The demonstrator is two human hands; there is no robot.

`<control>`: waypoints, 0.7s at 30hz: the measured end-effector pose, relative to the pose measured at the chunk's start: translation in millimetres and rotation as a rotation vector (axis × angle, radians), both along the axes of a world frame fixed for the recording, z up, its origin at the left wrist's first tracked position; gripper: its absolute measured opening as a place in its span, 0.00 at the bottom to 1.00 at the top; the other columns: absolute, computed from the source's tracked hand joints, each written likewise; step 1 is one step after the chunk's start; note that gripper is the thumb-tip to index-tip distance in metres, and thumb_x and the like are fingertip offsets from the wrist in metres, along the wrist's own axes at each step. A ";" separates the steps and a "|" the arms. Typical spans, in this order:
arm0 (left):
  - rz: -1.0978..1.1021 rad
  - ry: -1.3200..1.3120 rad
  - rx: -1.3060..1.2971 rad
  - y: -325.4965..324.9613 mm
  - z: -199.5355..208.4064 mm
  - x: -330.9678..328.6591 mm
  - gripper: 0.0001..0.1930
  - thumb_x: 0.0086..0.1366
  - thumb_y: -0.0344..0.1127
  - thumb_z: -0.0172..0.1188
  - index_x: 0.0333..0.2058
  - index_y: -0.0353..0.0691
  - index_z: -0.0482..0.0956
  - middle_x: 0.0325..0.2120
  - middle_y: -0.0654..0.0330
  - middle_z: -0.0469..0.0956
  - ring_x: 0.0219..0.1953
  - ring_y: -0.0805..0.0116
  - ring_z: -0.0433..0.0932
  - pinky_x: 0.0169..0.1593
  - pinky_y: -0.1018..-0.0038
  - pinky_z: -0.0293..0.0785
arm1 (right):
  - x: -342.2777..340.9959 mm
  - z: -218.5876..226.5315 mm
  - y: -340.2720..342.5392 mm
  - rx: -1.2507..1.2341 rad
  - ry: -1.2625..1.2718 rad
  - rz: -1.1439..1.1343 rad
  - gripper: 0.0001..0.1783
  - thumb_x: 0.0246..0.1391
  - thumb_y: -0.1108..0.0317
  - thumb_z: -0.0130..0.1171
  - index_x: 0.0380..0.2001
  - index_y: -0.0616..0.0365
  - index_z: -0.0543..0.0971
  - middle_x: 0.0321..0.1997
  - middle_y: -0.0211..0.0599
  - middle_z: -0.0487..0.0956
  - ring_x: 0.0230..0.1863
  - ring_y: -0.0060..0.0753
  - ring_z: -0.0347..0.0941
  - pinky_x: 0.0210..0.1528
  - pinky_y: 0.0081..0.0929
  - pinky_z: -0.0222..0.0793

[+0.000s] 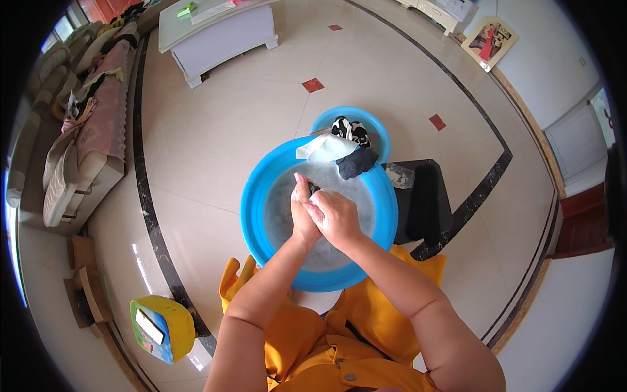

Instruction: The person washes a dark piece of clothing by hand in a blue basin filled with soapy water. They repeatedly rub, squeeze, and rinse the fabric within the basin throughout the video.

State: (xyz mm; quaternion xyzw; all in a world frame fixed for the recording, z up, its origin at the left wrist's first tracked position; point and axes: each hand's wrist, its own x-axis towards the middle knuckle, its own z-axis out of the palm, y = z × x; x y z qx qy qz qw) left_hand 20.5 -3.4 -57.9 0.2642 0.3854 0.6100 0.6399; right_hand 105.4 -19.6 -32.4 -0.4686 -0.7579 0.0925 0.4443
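Both my hands are together over a large blue basin (pixel 254 196) of cloudy, sudsy water. My left hand (pixel 303 215) is upright, with its fingers pressed together and a bit of foam on it. Against it, my right hand (pixel 336 217) is curled closed. Between them a small piece of dark cloth (pixel 313 188) shows; the rest is hidden by the hands. Beyond them, a white cloth (pixel 324 148) and a dark grey cloth (pixel 357 163) hang over the basin's far rim.
Behind stands a smaller blue basin (pixel 381 124) with a black-and-white patterned cloth (pixel 351 130). A black stool (pixel 428 202) on the right bears a clear plastic bag (pixel 400 176). On the left, a phone (pixel 149 326) lies on a yellow stool (pixel 176 330). A sofa (pixel 98 170) and white table (pixel 225 39) stand farther off.
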 end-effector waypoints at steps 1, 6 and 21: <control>0.011 0.022 -0.007 -1.6 -0.2 1.3 0.19 0.69 0.52 0.42 0.28 0.44 0.67 0.23 0.67 0.66 0.27 0.79 0.65 0.33 0.78 0.65 | 0.4 0.1 1.1 -0.022 0.021 -0.005 0.11 0.47 0.68 0.60 0.21 0.56 0.67 0.18 0.39 0.69 0.22 0.42 0.70 0.22 0.35 0.65; 0.073 0.244 0.099 -11.7 7.2 9.9 0.18 0.71 0.44 0.39 0.28 0.38 0.69 0.25 0.67 0.69 0.29 0.79 0.65 0.33 0.78 0.65 | 8.8 3.3 17.2 -0.285 0.203 -0.120 0.11 0.54 0.70 0.56 0.22 0.62 0.68 0.19 0.50 0.72 0.22 0.54 0.70 0.21 0.37 0.63; -0.119 -0.282 -0.257 2.4 4.7 -5.3 0.14 0.66 0.45 0.52 0.25 0.45 0.68 0.18 0.69 0.66 0.20 0.77 0.66 0.24 0.77 0.63 | -4.7 2.4 -2.4 -0.017 0.069 0.061 0.09 0.45 0.69 0.61 0.18 0.56 0.71 0.18 0.37 0.72 0.21 0.41 0.72 0.22 0.34 0.66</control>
